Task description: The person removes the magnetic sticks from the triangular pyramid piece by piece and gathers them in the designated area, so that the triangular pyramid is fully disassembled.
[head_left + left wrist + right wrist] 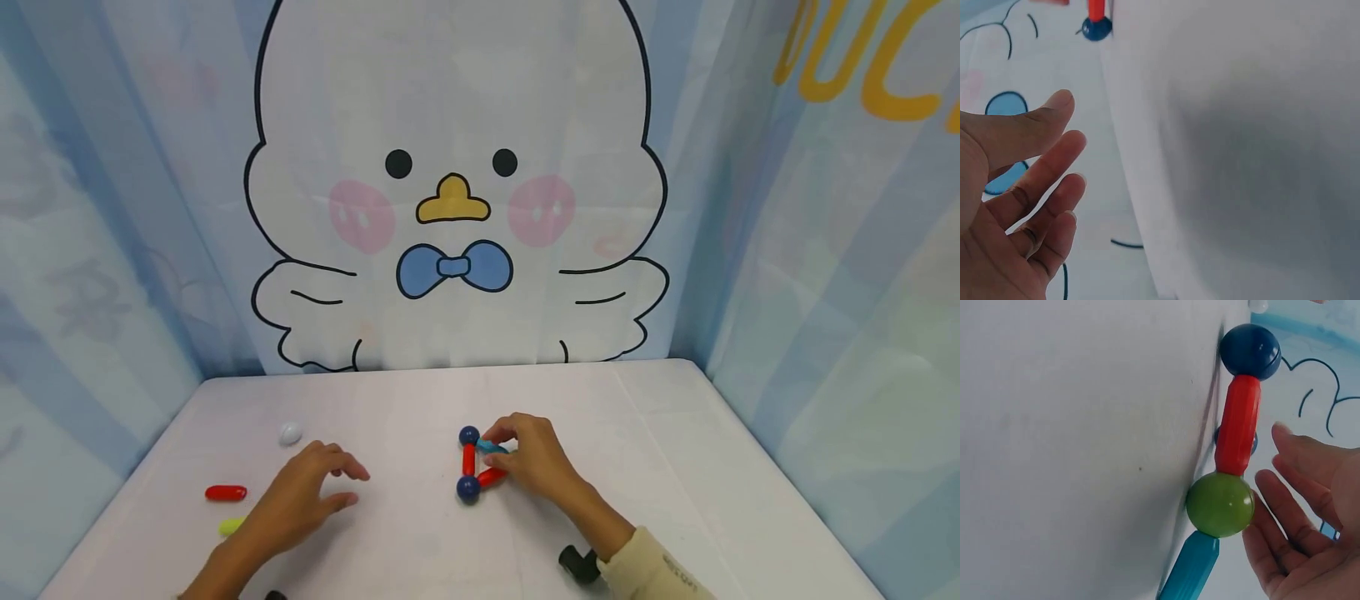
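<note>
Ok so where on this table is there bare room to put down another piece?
The white table is bare along its far edge and right of the right hand. It is crowded around the ball-and-stick shape, and by the left hand with the red stick and white ball.

Head view above table [675, 433], wrist views close, sideways, sharing red stick [1238, 425]

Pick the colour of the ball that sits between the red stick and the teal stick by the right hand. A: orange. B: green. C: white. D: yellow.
B: in the right wrist view a green ball joins the lower end of the red stick to the teal stick, beside the right hand.
</note>
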Demonstrator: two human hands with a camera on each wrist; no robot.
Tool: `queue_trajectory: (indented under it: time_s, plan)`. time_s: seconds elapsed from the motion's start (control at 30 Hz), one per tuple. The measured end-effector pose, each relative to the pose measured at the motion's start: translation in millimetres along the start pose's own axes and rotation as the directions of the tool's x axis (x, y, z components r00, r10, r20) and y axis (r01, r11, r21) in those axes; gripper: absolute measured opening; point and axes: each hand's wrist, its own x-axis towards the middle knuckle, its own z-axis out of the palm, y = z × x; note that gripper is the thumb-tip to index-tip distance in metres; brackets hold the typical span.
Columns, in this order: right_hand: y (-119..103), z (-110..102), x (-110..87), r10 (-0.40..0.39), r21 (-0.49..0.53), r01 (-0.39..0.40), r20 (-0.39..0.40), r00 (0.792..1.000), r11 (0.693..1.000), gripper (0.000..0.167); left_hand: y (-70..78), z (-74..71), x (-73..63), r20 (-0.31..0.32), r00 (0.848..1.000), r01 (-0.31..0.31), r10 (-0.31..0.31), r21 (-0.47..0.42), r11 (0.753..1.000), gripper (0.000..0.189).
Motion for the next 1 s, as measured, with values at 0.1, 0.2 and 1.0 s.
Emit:
queue_trajectory:
  time_s: [0.1, 0.2, 1.0]
  plan:
    - [3, 0, 3.1, 0.013, -0.021, -0.013, -0.006, 1.000, 1.000, 0.022, 11.6, 9.4, 9.3, 0.001, 1.000, -0.017, 0.017, -0.008, 1.000, 0.027]
    - [6, 0, 5.1, 0.013, -0.028, -0.013, 0.000, 1.000, 1.000, 0.023, 22.3, 19.7, 18.8, 0.012, 1.000, -0.026, 0.026, -0.019, 0.999, 0.026]
    - [10, 6, 21.5, 0.021, -0.041, -0.018, 0.074, 0.997, 0.999, 0.017, 64.5, 72.5, 63.4, -0.079, 0.984, -0.165, 0.160, -0.059, 0.985, 0.032]
